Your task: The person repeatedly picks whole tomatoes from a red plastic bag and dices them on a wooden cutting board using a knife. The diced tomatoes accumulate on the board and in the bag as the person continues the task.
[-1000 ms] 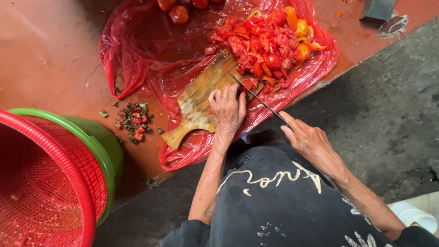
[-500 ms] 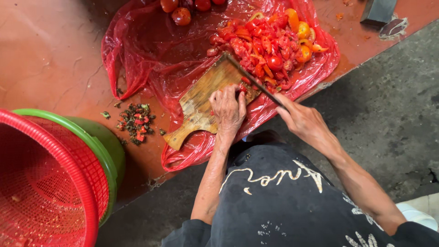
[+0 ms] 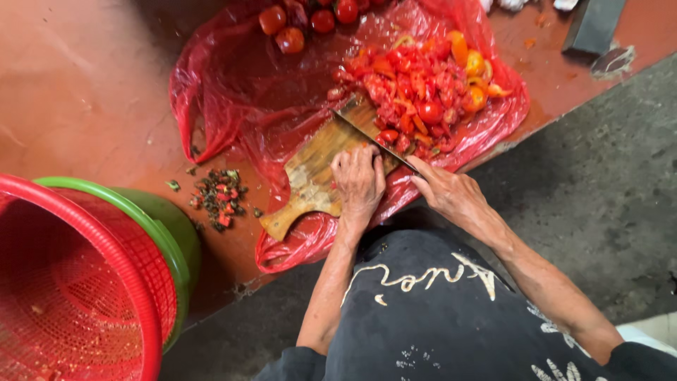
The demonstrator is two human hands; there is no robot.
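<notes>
Knife (image 3: 370, 135) handle hidden inside right hand (image 3: 451, 194). Board (image 3: 317, 176) partly covered by left hand (image 3: 358, 180). Red basket (image 3: 70, 282) cut off at left & bottom edges. Whole tomatoes (image 3: 310, 17) clipped at top edge. Scrap bits (image 3: 218, 192) too small to ID.
</notes>
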